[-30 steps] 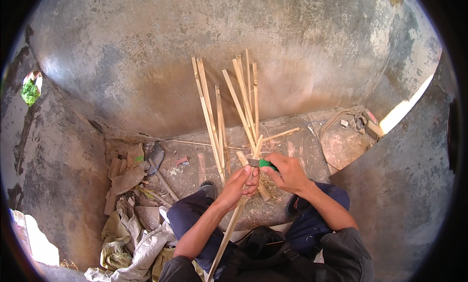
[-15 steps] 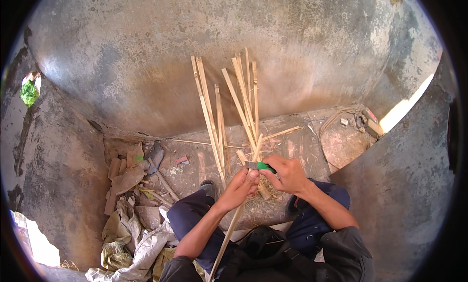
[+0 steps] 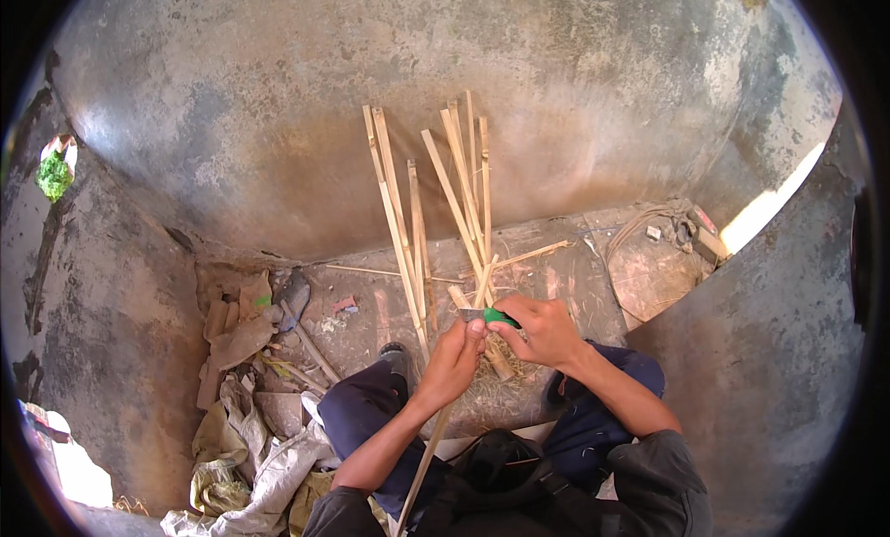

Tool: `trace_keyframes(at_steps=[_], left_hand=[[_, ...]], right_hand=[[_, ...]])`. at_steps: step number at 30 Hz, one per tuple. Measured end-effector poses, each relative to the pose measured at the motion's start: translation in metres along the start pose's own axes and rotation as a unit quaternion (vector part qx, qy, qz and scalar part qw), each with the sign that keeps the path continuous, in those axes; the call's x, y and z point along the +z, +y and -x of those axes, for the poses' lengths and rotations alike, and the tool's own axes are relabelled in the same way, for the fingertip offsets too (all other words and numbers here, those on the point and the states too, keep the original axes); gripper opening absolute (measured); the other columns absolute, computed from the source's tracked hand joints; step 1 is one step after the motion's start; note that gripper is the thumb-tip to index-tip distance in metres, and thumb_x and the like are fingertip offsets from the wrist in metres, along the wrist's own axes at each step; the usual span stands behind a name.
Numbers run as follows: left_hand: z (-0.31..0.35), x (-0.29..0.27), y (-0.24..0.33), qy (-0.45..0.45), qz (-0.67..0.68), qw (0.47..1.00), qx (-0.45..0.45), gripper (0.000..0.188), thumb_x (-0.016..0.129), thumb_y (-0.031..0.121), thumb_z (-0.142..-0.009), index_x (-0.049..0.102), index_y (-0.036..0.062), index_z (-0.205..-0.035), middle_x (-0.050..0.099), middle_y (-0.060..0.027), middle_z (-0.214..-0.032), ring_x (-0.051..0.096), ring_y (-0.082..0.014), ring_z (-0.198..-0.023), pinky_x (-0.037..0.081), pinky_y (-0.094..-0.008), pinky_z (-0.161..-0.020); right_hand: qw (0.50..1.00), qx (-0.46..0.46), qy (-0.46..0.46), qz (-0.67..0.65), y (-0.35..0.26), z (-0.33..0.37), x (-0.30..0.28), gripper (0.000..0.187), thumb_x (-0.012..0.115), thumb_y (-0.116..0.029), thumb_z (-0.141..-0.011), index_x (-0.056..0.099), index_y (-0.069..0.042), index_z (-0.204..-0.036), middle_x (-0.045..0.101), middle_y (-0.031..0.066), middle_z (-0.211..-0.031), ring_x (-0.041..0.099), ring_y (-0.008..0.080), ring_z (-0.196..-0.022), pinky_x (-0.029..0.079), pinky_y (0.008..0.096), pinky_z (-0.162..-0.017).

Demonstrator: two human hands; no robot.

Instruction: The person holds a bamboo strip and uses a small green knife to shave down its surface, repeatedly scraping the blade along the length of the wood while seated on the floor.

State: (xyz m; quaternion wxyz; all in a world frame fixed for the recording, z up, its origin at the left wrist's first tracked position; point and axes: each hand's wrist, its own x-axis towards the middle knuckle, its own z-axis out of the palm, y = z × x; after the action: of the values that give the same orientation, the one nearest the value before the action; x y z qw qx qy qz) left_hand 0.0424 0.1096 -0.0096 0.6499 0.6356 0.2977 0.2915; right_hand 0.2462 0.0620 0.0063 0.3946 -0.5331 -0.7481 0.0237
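My left hand (image 3: pixel 452 359) is closed around a long, pale bamboo strip (image 3: pixel 425 470), which slants from beyond my fingers back toward my lap. A knife with a green handle (image 3: pixel 502 319) is gripped in my right hand (image 3: pixel 545 334). Its short metal blade lies across the strip, right by my left thumb. Just below the hands, a thicker bamboo piece (image 3: pixel 500 362) rests on the floor among thin shavings (image 3: pixel 508 393). Where exactly the blade's edge meets the strip is too small to make out.
Several bamboo strips (image 3: pixel 393 208) lean against the far wall (image 3: pixel 306 157), with more (image 3: pixel 461 185) to their right. Sacks (image 3: pixel 264 477) and broken tiles (image 3: pixel 243 338) lie at the left. A coiled cord (image 3: pixel 619 245) and rubble (image 3: pixel 702 238) fill the far right corner.
Both hands and the knife have shifted very slightly, the knife a little to the left. Each hand keeps its hold.
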Motion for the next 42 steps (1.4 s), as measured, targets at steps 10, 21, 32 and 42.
trace_keyframes(at_steps=[10, 21, 32, 42], left_hand=[[-0.003, -0.002, -0.020, 0.007, -0.037, 0.999, 0.039, 0.034, 0.041, 0.035, -0.122, 0.051, 0.0081, -0.103, 0.040, 0.0065, -0.077, 0.034, -0.0041, -0.063, 0.032, -0.0246, -0.055], [0.001, -0.002, -0.001, 0.001, -0.027, 1.000, 0.004, 0.035, 0.041, 0.034, -0.122, 0.051, 0.0057, -0.103, 0.044, 0.0027, -0.076, 0.039, -0.0071, -0.063, 0.036, -0.0275, -0.057], [0.002, -0.004, 0.006, -0.004, 0.001, 1.000, -0.009, 0.038, 0.043, 0.035, -0.121, 0.055, 0.0026, -0.105, 0.051, -0.0006, -0.076, 0.047, -0.0096, -0.067, 0.042, -0.0300, -0.061], [0.004, -0.004, 0.011, -0.011, -0.003, 1.000, -0.003, 0.035, 0.042, 0.035, -0.121, 0.053, 0.0055, -0.105, 0.045, 0.0026, -0.078, 0.041, -0.0073, -0.066, 0.038, -0.0277, -0.060]], right_hand=[[1.000, -0.002, 0.001, 0.028, 0.003, 0.002, -0.003, 0.022, 0.078, -0.029, -0.098, 0.072, -0.011, -0.107, 0.075, 0.0084, -0.091, 0.073, 0.0319, -0.069, 0.055, 0.0411, -0.055], [0.997, -0.005, 0.042, 0.057, 0.008, -0.010, -0.020, 0.020, 0.081, -0.022, -0.095, 0.073, -0.006, -0.103, 0.076, 0.0095, -0.092, 0.075, 0.0305, -0.074, 0.056, 0.0394, -0.060], [0.994, -0.003, 0.065, 0.084, 0.008, -0.013, -0.024, 0.018, 0.079, -0.023, -0.097, 0.073, -0.008, -0.105, 0.076, 0.0081, -0.093, 0.075, 0.0305, -0.072, 0.056, 0.0397, -0.060], [0.991, 0.020, 0.086, 0.100, 0.017, -0.015, -0.033, 0.017, 0.075, -0.021, -0.100, 0.073, -0.007, -0.108, 0.076, 0.0105, -0.094, 0.076, 0.0329, -0.077, 0.058, 0.0410, -0.064]])
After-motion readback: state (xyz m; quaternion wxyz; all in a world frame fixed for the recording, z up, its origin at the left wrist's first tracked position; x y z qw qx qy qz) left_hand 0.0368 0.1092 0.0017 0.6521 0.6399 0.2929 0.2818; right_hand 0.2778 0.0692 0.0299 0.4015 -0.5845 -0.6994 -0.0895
